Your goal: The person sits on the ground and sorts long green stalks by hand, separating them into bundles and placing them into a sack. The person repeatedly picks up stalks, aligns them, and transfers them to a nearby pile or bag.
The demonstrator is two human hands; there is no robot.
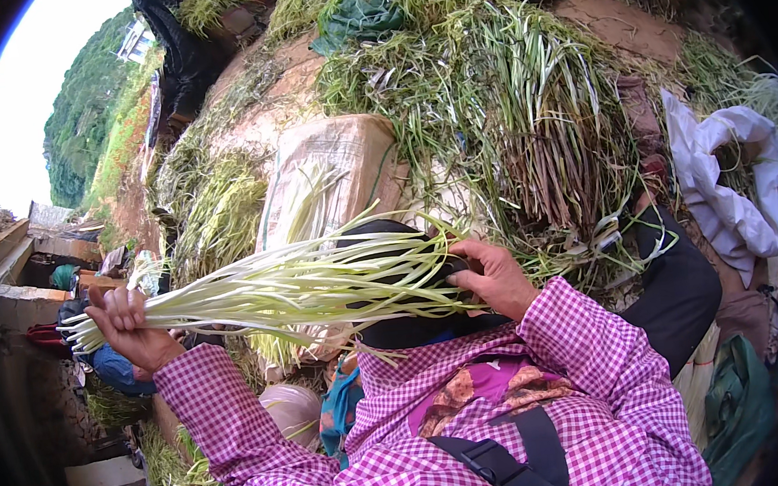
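Holding the bundle of pale green stalks [291,289] level across the chest, the left hand [128,326] has its fingers wrapped tight round the whitish root ends while the right hand [494,275] pinches the leafy tips between thumb and curled fingers. Doing this well probably means keeping the left grip firm so the root ends stay even, and letting the right fingers comb lightly, since the thin leaves look easy to snap. Heaps of cut greens [525,111] and a tan sack [327,174] lie just beyond.
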